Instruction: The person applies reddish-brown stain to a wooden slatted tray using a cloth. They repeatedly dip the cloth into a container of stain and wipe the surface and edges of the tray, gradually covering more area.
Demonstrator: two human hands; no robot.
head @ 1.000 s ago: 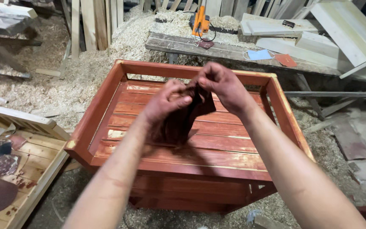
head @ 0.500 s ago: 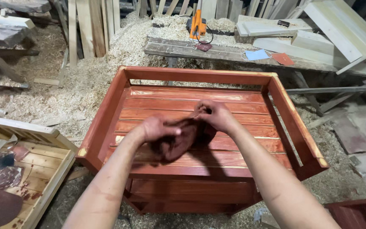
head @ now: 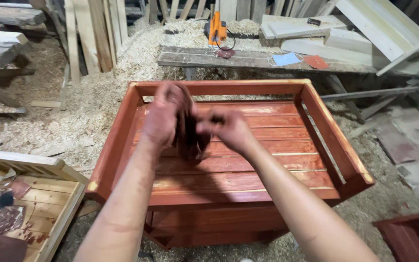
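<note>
Both hands are raised above the red crate [head: 338, 145], a slatted wooden box stained reddish-brown that stands on a floor covered in sawdust [head: 98, 92]. The left hand [head: 166, 114] is clenched around a dark stained rag [head: 190, 138], gripping its upper part over the left half of the crate. The right hand [head: 226, 128] sits just beside it, fingers pinching the same rag from the other side, so the cloth hangs bunched between the two hands above the crate's slats. Both hands and forearms are smeared with reddish stain. Beyond the far rim of the crate lies a long plank [head: 248, 59] bearing an orange tool [head: 216, 31]. To the left of the crate, an unstained pale wooden crate [head: 49, 194] holds dark rags.
</note>
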